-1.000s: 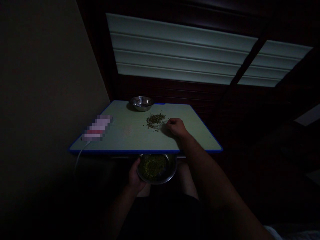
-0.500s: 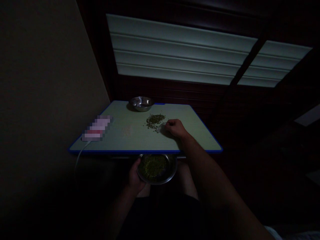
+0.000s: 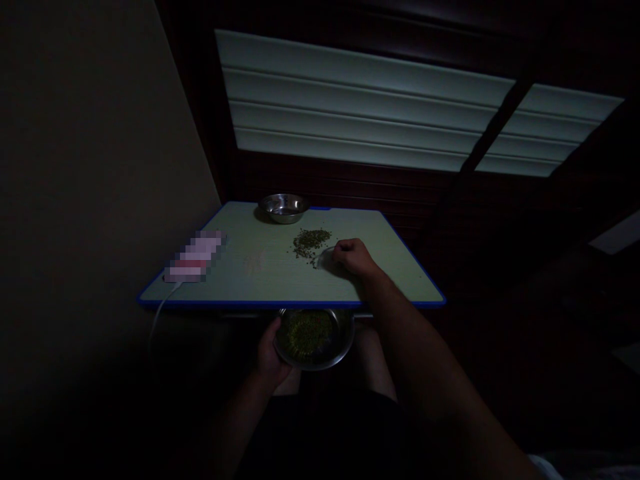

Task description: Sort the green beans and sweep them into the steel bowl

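Right hand [image 3: 351, 256] beside a pile of seeds [image 3: 311, 243] on the table [image 3: 240, 283], left hand [image 3: 273, 350] holding a metal bowl [image 3: 345, 350].
The right fingers are nearly closed, pinching what looks like a clear, thin piece [image 3: 325, 257], hard to make out in the dimness; the left hand is curled around the rim of the bowl, which holds more greenish seeds below the table's near edge.

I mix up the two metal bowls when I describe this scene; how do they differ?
The far bowl stands on the tabletop; the near bowl is held in the left hand. The far bowl shows no green grains; the near bowl holds many. Both are round and shiny.
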A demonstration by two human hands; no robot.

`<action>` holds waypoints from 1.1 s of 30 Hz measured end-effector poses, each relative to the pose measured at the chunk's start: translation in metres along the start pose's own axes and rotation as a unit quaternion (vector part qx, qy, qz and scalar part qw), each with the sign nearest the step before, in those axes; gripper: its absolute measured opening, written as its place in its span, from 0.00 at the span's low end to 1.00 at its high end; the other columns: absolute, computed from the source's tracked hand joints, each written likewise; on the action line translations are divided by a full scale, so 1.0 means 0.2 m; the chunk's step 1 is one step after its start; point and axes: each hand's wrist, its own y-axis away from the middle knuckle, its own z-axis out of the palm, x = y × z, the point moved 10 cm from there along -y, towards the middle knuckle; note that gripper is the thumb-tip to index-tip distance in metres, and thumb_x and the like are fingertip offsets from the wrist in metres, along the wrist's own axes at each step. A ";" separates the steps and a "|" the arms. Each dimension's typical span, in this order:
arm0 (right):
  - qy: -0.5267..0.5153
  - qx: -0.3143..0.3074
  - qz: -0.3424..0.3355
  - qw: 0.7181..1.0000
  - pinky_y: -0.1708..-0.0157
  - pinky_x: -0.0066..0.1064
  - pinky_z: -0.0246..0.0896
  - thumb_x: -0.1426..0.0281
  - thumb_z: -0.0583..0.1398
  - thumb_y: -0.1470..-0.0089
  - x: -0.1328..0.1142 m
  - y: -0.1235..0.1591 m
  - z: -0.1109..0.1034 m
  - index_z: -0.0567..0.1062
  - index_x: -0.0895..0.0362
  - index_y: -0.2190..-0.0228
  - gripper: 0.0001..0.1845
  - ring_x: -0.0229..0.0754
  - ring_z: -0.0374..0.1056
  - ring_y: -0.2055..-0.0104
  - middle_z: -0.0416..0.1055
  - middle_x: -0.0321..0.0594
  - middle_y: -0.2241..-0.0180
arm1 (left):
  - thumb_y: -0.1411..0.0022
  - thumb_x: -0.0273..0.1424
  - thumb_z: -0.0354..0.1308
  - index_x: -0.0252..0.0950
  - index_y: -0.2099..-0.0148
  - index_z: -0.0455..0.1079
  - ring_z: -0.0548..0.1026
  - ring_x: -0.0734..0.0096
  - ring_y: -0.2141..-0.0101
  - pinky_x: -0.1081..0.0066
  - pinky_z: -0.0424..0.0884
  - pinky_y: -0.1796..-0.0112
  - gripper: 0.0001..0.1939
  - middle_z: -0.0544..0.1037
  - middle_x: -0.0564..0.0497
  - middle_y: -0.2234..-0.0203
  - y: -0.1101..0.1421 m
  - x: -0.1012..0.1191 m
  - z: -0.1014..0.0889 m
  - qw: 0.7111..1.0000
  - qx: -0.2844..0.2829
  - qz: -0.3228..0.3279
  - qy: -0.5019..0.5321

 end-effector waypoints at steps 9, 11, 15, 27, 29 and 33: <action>0.032 -0.016 0.009 0.999 0.80 0.26 0.44 0.66 0.54 0.65 0.02 0.00 0.01 0.66 0.58 0.86 0.08 0.31 0.50 0.81 0.56 0.31 0.86 | 0.41 0.32 0.54 0.32 0.63 0.77 0.78 0.53 0.56 0.54 0.69 0.49 0.12 0.83 0.44 0.68 -0.01 0.00 0.01 1.000 -0.027 0.000 -0.001; 0.041 -0.004 0.004 0.999 0.79 0.26 0.45 0.66 0.54 0.65 0.02 -0.01 0.00 0.66 0.58 0.85 0.08 0.32 0.51 0.80 0.57 0.32 0.86 | 0.42 0.33 0.55 0.32 0.63 0.77 0.78 0.52 0.56 0.53 0.69 0.49 0.12 0.83 0.44 0.68 -0.01 -0.01 0.00 1.000 -0.026 -0.005 -0.002; 0.055 -0.004 -0.005 0.998 0.78 0.26 0.47 0.66 0.55 0.65 0.01 -0.01 0.00 0.68 0.59 0.85 0.09 0.33 0.53 0.79 0.59 0.33 0.85 | 0.42 0.33 0.56 0.33 0.62 0.77 0.77 0.52 0.55 0.53 0.69 0.49 0.12 0.83 0.44 0.68 -0.02 0.00 -0.01 1.000 -0.021 0.003 0.000; 0.012 -0.030 -0.008 0.999 0.79 0.25 0.47 0.65 0.57 0.66 0.00 0.00 0.03 0.69 0.59 0.84 0.09 0.31 0.52 0.81 0.59 0.32 0.85 | 0.43 0.32 0.56 0.32 0.61 0.77 0.76 0.50 0.53 0.52 0.67 0.48 0.12 0.83 0.42 0.66 -0.01 0.00 0.00 0.999 -0.035 0.000 0.006; 0.018 -0.029 -0.008 0.999 0.79 0.25 0.47 0.65 0.57 0.66 0.00 0.00 0.03 0.69 0.59 0.84 0.09 0.31 0.52 0.81 0.59 0.31 0.86 | 0.42 0.32 0.56 0.32 0.61 0.77 0.76 0.50 0.52 0.51 0.67 0.48 0.12 0.83 0.43 0.66 -0.01 0.00 0.00 0.999 -0.037 -0.001 0.008; 0.008 -0.015 -0.004 1.000 0.80 0.25 0.47 0.65 0.57 0.65 0.00 0.00 0.02 0.69 0.59 0.83 0.09 0.31 0.52 0.81 0.59 0.31 0.85 | 0.41 0.32 0.55 0.33 0.63 0.77 0.78 0.54 0.57 0.54 0.68 0.49 0.12 0.83 0.44 0.68 -0.01 0.00 0.00 0.999 -0.034 0.001 0.007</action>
